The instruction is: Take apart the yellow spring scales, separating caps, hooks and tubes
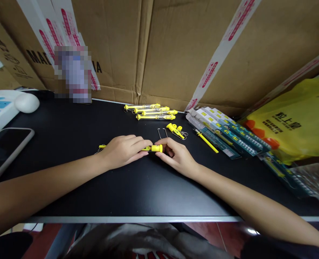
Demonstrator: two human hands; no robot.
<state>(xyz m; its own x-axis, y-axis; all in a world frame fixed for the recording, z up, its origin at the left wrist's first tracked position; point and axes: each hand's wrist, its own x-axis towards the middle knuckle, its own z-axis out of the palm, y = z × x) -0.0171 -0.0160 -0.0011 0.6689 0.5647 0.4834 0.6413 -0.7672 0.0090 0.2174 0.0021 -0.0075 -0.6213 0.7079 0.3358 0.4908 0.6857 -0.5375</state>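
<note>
Low over the black tabletop (138, 194), the left hand (125, 151) has its fingers wrapped around a slim yellow-ended tube (148, 148), while the right hand (177, 155) pinches its yellow end cap (157, 148) between thumb and fingertips. Beyond them lie similar yellow-ended tubes (157, 117), grouped near the cardboard box (175, 54).

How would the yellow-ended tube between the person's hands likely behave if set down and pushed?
The tube is probably stiff, running straight from the left hand to the right hand. It looks slim, so likely light. Its rounded cap suggests rolling, though the wire beyond the left hand might stop it.
</note>
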